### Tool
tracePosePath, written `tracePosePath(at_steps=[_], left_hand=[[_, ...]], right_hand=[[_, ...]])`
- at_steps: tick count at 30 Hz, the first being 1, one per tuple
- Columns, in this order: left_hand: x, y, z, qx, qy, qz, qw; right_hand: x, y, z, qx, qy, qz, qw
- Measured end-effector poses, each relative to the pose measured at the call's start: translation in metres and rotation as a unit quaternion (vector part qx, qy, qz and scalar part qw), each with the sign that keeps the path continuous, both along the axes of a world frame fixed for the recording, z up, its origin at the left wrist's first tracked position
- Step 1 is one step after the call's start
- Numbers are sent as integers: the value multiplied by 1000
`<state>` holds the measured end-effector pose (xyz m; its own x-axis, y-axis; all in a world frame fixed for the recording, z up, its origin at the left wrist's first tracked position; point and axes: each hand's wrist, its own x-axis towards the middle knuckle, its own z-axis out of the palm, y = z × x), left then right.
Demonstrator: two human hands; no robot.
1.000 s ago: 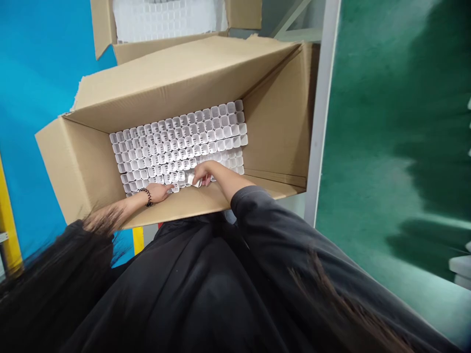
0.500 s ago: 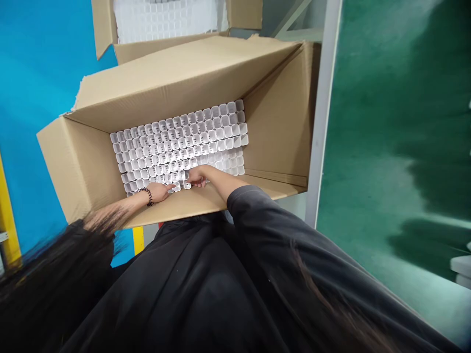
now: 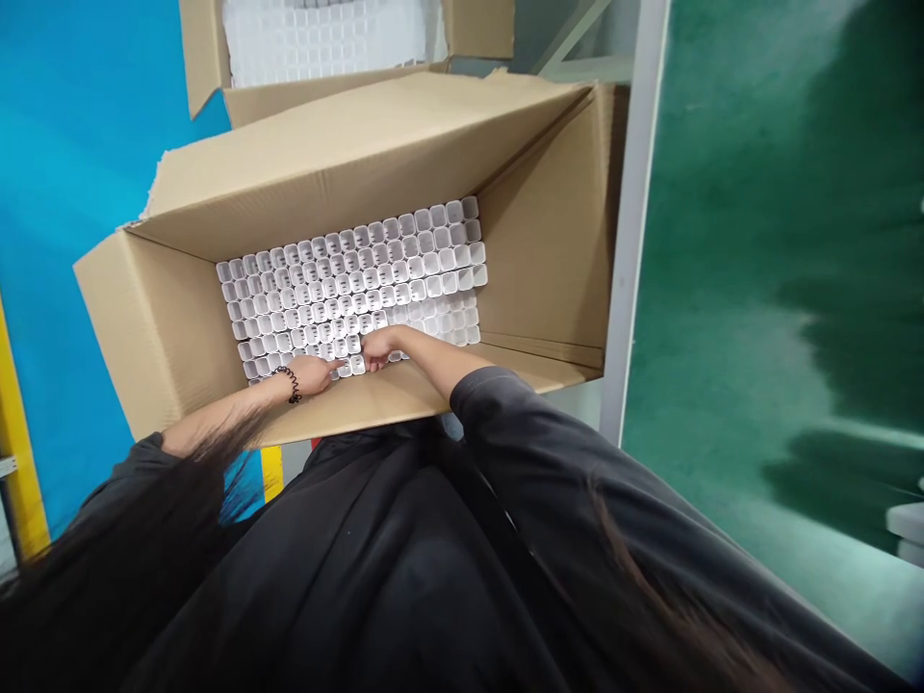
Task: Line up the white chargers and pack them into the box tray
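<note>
A large open cardboard box holds a white plastic grid tray packed with small white parts in many cells. Both my hands reach down inside, at the tray's near edge. My left hand, with a black coiled band on the wrist, lies on the near row with its fingers pointing right. My right hand sits just beside it, fingers curled down onto a cell of the near row. What the fingers hold is hidden.
A second open cardboard box with a white grid tray stands behind the first. A grey metal post runs along the box's right side. Green floor lies to the right, a blue surface to the left.
My right hand held a small white part a second ago; it has moved left and down to the near row, beside my left hand. The left hand has stayed put.
</note>
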<state>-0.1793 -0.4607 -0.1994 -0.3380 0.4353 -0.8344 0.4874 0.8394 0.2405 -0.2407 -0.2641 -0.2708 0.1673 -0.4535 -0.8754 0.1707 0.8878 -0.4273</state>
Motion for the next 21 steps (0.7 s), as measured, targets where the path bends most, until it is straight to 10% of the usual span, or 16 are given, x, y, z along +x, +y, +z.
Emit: tracePosePath(at_steps=[7, 12, 18, 21], left_hand=[[0, -2, 0, 4, -14, 7, 1000], [-9, 1, 9, 26, 11, -3, 1000], [-19, 26, 62, 141, 110, -85, 980], [-18, 68, 109, 385, 159, -94, 904]], right_hand=[[-22, 8, 37, 17, 34, 14, 999], [-68, 46, 107, 26, 180, -43, 982], [-53, 119, 238, -27, 458, -211, 863], [-19, 149, 270, -87, 549, -237, 797]])
